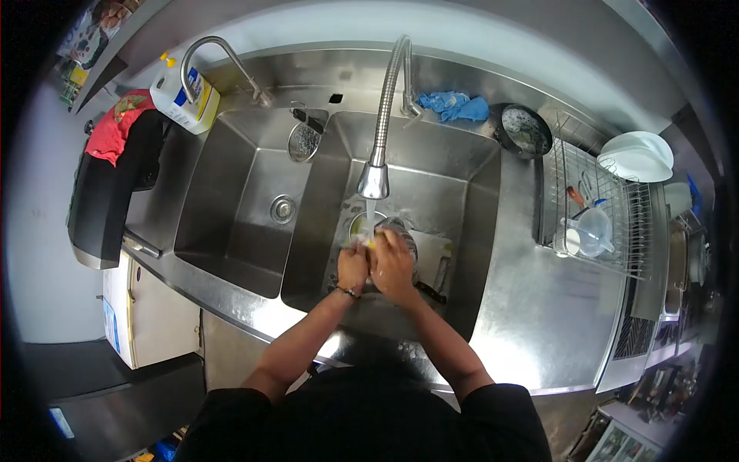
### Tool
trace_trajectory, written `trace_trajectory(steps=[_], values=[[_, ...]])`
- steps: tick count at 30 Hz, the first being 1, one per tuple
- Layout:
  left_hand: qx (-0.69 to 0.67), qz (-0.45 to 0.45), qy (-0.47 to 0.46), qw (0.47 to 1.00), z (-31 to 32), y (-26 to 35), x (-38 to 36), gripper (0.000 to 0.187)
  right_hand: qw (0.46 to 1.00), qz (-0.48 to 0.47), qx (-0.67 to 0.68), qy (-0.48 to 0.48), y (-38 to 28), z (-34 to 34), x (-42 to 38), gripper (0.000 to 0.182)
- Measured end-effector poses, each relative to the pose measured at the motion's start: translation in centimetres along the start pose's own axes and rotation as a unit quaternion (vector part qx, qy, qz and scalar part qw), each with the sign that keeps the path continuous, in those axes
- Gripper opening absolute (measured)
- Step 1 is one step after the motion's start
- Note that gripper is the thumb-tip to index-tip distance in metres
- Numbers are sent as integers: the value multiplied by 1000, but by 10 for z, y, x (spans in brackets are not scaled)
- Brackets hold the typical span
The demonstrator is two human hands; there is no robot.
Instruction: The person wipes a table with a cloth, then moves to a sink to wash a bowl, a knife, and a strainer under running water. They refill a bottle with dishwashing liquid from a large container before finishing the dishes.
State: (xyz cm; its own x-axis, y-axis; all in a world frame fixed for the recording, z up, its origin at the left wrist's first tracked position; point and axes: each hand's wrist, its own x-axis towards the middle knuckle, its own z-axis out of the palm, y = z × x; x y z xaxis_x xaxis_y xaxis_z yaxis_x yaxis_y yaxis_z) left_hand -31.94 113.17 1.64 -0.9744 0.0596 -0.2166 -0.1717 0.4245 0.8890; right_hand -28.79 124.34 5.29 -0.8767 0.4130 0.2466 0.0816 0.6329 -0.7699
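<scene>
Stainless steel runs the whole width of the scene: a long desk (539, 323) with a double sink (254, 208) let into it; the right basin holds the work, the left basin lies empty beyond the left hand. A dish rack (608, 208) stands well to the right of the fingers, with a clear jug and white plates; a dark pan (526, 129) and a blue cloth (454, 106) lie on the far rim, beyond the fingertips; a soap bottle (183, 96) stands far off to the left. The flexible tap (375, 179) hangs just above the fingers, its stream falling on them.

The left hand (352, 268) and right hand (394, 266) meet under the water, touching; both sets of fingers are curled round a small yellow thing (368, 242), seemingly a sponge, pressed against a round metal vessel (396, 231) just beyond and beneath them; how firmly each grips I cannot tell.

To scrub well, I judge, keep the piece square under the stream and turn the vessel rather than the wrists. The basin walls stand close on either side of the fingers, and utensils lie just to their right; open room lies upward and toward the body.
</scene>
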Motion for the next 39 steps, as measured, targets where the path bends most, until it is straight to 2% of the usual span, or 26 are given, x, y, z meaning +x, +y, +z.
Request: trace_trajectory(steps=[1, 2, 3, 5, 6, 7, 9, 10, 13, 15, 17, 18, 19, 21, 23, 25, 27, 29, 30, 31, 33, 34, 35, 36, 37, 39], values=[[1, -27, -15, 1000, 0, -2, -4, 40, 995, -99, -5, 31, -1, 0, -4, 19], [1, -51, -29, 998, 0, 3, -7, 40, 998, 23, -40, -43, 18, 3, 2, 18], [1, -50, -32, 998, 0, 11, -13, 40, 998, 25, -42, -41, 17, -1, 3, 18], [15, -57, 17, 998, 1, 26, -21, 40, 987, 137, -66, -45, 13, -7, 4, 16], [15, -56, 16, 998, 3, 20, -14, 40, 998, -8, -54, 12, 8, -4, -13, 17], [-71, -97, 28, 992, 2, 7, -4, 40, 998, -6, -54, 12, 9, -6, -25, 17], [-154, -135, 37, 978, -1, -9, 7, 40, 985, -147, 24, 91, 0, -15, -37, 20], [-234, -200, 50, 950, 0, -12, 11, 40, 984, -148, 23, 93, 4, -11, -40, 20], [-352, -306, 55, 883, 6, -41, 23, 41, 972, 79, 130, 178, 19, 12, -50, 34], [-429, -386, 38, 816, 8, -51, 29, 43, 982, 19, 57, 180, 12, 12, -58, 34], [-438, -350, 40, 827, 15, -57, 26, 44, 983, -39, -17, 177, 19, 16, -55, 35], [-448, -315, 43, 836, 16, -57, 21, 47, 971, 97, 119, 183, 40, 23, -42, 37], [-448, -316, 44, 835, 13, -54, 15, 47, 923, 229, 251, 181, 59, 24, -29, 39], [-403, -292, 49, 866, 7, -44, 7, 50, 894, 382, 231, 45, 86, 10, 0, 47], [-383, -300, 46, 873, 4, -42, -1, 55, 890, 377, 256, -9, 76, -16, 23, 47], [-243, -252, 21, 936, -4, -23, -12, 60, 883, 371, 282, -62, 70, -26, 34, 48], [-321, -221, 19, 921, -6, -14, -12, 68, 951, 256, 168, -47, 68, -30, 37, 48], [-388, -316, -54, 864, -13, 3, -17, 67, 959, 230, 164, -16, 56, -36, 36, 46], [-390, -284, -146, 864, -16, 0, -14, 71, 965, 204, 163, 18, 44, -40, 36, 45], [-390, -284, -146, 863, -21, -3, -12, 71, 969, 178, 162, 51, 39, -41, 35, 44], [-467, -350, -353, 731, -32, 15, -11, 68, 982, 154, 98, 41, 49, -31, 27, 38], [-517, -336, -391, 683, -32, 29, -14, 68, 992, 22, 53, 111, 56, -25, 24, 37], [-517, -336, -391, 683, -34, 25, -15, 68, 978, -112, 6, 178, 60, -22, 22, 36], [-525, -336, -396, 674, -37, 16, -15, 66, 985, -57, 114, 114, 47, -41, 25, 42], [-532, -337, -400, 665, -41, 7, -17, 65, 985, -57, 114, 114, 41, -53, 29, 42], [-539, -339, -404, 657, -43, 1, -22, 64, 966, 91, 225, -88, 38, -71, 41, 50]])
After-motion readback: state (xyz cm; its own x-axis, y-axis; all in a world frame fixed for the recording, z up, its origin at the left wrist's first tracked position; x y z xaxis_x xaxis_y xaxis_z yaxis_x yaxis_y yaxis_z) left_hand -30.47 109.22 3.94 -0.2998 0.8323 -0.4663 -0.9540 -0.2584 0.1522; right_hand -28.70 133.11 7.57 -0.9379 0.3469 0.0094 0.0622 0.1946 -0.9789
